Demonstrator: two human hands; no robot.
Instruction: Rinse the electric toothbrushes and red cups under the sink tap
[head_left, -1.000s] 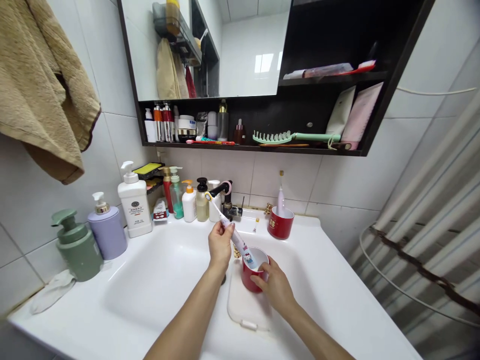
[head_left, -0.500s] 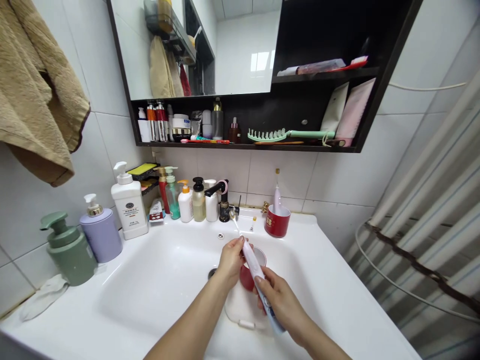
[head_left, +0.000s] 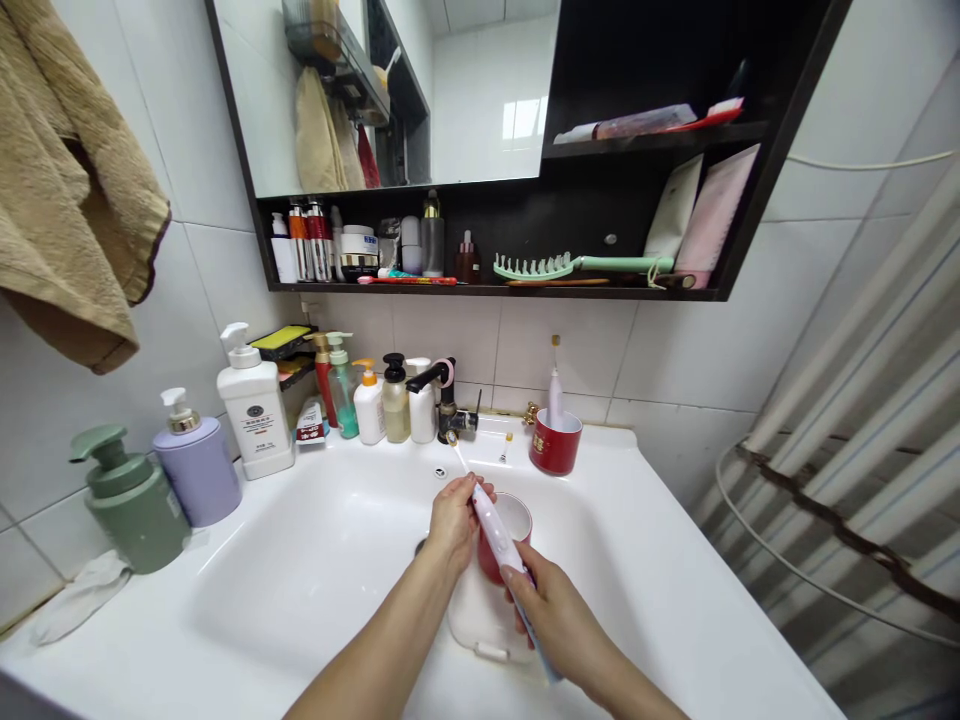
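Note:
Both hands are on a pale pink electric toothbrush, tilted over the sink with its brush head pointing toward the faucet. My right hand is wrapped around the lower handle. At the upper end, the fingers of my left hand are closed near the base of the brush head; part of their grip is hidden. Behind the toothbrush a red cup with a white inside stands in the sink. Below the cup lies a white flat item, partly covered by the hands.
A black faucet rises at the sink's back. To its right are a small brush head and a red cup holding another electric toothbrush. Pump bottles line the left rim. A dark cabinet hangs above.
The toothbrush and both hands have shifted slightly left, with the brush head moving left toward the faucet's base. Both hands keep hold of the toothbrush. The camera view has shifted slightly.

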